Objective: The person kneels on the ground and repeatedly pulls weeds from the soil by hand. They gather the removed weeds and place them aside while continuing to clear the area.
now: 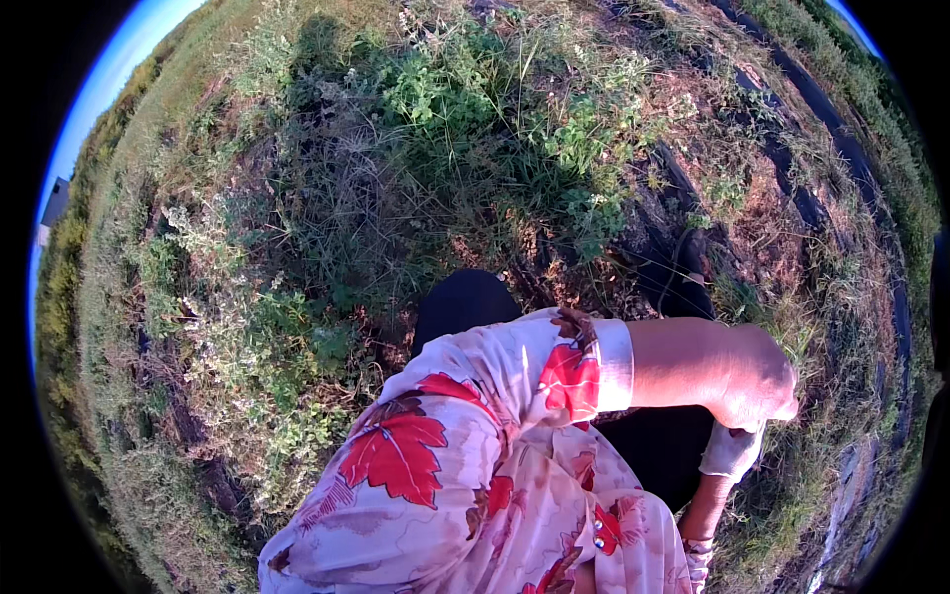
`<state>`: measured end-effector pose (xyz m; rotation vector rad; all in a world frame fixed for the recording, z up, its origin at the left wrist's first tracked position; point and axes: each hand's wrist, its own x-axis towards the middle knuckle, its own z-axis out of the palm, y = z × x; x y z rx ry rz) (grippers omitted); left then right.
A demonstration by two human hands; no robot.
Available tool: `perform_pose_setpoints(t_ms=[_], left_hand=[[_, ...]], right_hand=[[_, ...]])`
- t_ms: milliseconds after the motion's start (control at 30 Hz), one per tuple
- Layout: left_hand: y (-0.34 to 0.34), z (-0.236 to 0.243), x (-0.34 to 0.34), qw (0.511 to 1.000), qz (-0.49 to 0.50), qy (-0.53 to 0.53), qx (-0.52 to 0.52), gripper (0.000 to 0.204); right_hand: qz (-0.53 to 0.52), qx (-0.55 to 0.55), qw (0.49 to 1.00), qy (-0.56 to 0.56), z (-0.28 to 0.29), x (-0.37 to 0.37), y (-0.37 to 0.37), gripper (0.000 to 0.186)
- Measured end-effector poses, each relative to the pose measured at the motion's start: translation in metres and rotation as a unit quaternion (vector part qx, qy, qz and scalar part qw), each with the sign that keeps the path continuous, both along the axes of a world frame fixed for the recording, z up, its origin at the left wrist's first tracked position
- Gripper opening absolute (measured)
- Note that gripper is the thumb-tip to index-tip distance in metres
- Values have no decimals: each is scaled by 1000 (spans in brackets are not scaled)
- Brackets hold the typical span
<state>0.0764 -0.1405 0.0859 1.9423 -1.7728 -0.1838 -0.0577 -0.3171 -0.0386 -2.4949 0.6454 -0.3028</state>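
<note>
The person stands in a weedy field, and the left arm, in a loose cream sleeve printed with red maple leaves point(445, 436), crosses the body from lower left to right, probably because both hands meet at the right hip. The left hand point(757, 381) is seen from its back, with the fingers curled under into a closed fist. Whether it actually clamps anything cannot be told, since the palm faces away. Just below it, touching its underside, is a small white piece of fabric point(730, 453); it may be a turned-back cuff or a cloth, and the view does not settle which. From it a bare right forearm point(703, 510) runs down to the lower edge. The right hand itself is hidden under the left fist, so whether it is spread or closed cannot be told. The fabric therefore lies directly under the left hand, on the side nearer the body, and not out on the ground. Dark trousers point(463, 302) show behind the sleeve. Ahead grows a clump of leafy green weeds with tiny pale flowers point(475, 109), standing in dry brown grass point(732, 178). Long black plastic strips point(816, 104) run along the rows to the right, well apart from both hands.
</note>
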Motion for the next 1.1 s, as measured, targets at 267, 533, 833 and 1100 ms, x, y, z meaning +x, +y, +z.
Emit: perform_pose_setpoints(t_ms=[267,533,833,1100], left_hand=[[282,-91,-17,796,591,125,32,27],[359,-165,-99,617,688,341,-172,50],[359,-169,-118,687,688,184,-144,67],[351,-177,-135,660,700,211,-173,70]], right_hand=[[65,-70,995,-42,27,17,35,45],[95,-147,984,-14,45,48,75,40],[216,-133,967,-1,27,75,104,53],[310,-266,907,-102,113,99,204,50]])
